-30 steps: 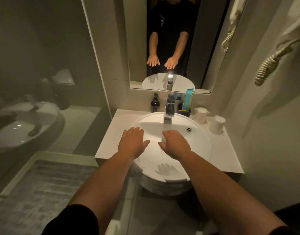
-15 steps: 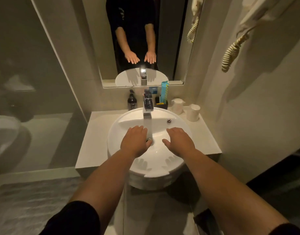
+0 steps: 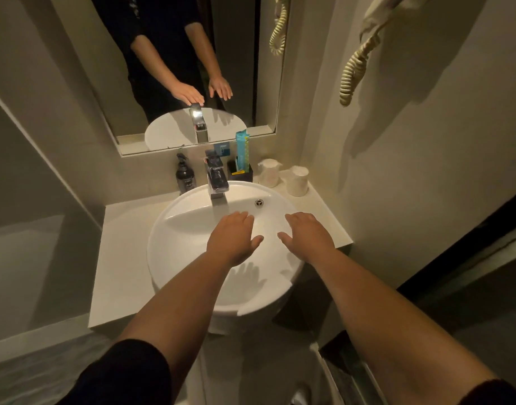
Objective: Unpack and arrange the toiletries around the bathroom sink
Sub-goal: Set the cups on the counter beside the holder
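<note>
My left hand (image 3: 233, 238) and my right hand (image 3: 308, 236) hover palm-down over the round white sink (image 3: 175, 244), fingers spread, holding nothing. Behind the basin stands a chrome tap (image 3: 217, 179). Left of the tap is a dark pump bottle (image 3: 183, 178). Right of it a black holder (image 3: 240, 172) carries a teal tube (image 3: 241, 150). Further right, two white paper-covered cups (image 3: 269, 172) (image 3: 297, 180) stand on the white counter (image 3: 122, 258).
A mirror (image 3: 192, 68) above the counter reflects my arms. A coiled cord (image 3: 353, 74) hangs on the right wall. A glass partition closes the left side. A grey mat lies on the floor at lower left, and a dark doorway is at right.
The view has swung further right and down, so the sink now sits centre-left. My hands have drifted a little apart over the basin, still holding nothing.
</note>
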Motion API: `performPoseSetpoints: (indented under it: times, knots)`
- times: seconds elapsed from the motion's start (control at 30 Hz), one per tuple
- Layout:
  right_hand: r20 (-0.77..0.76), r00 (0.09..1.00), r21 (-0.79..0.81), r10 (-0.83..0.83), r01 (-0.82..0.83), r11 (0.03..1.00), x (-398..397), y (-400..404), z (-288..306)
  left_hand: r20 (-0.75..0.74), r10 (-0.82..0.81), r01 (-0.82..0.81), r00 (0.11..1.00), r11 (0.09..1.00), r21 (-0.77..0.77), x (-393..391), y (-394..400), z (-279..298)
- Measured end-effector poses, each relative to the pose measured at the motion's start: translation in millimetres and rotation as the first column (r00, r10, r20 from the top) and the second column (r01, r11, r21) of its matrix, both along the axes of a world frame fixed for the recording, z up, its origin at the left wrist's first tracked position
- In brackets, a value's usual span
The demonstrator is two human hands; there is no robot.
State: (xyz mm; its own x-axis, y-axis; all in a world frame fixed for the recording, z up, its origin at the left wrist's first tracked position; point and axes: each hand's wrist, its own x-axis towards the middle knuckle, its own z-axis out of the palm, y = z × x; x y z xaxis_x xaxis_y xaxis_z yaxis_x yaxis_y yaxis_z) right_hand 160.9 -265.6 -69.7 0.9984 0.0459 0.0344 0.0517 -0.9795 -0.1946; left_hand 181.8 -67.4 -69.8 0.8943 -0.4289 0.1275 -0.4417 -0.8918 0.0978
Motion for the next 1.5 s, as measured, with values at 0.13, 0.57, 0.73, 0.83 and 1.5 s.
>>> performPoseSetpoints:
  times: [0.13,0.57,0.73,0.83,1.5]
  knots:
    - [-0.029,0.999,0.008,-0.016,0.016,1.000,16,-17,-5,-0.018,-0.013,0.013,1.000,1.000,0.023,19,-13,-5]
    - [-0.055,0.996,0.044,0.072,-0.070,0.997,131,-69,-17,-0.100,0.100,-0.098,0.990,0.995,0.024,117,-63,-20]
    - [-0.115,0.984,0.034,0.135,-0.132,0.991,175,-78,-22,-0.133,0.155,-0.156,0.979,0.988,0.005,145,-74,-29]
    - [-0.140,0.976,0.037,0.165,-0.161,0.986,192,-78,-29,-0.148,0.173,-0.174,0.974,0.985,0.003,156,-76,-36]
    - [-0.189,0.941,-0.089,0.282,-0.302,0.949,350,-65,-32,-0.127,-0.049,0.064,0.991,0.991,0.117,228,-57,-117]
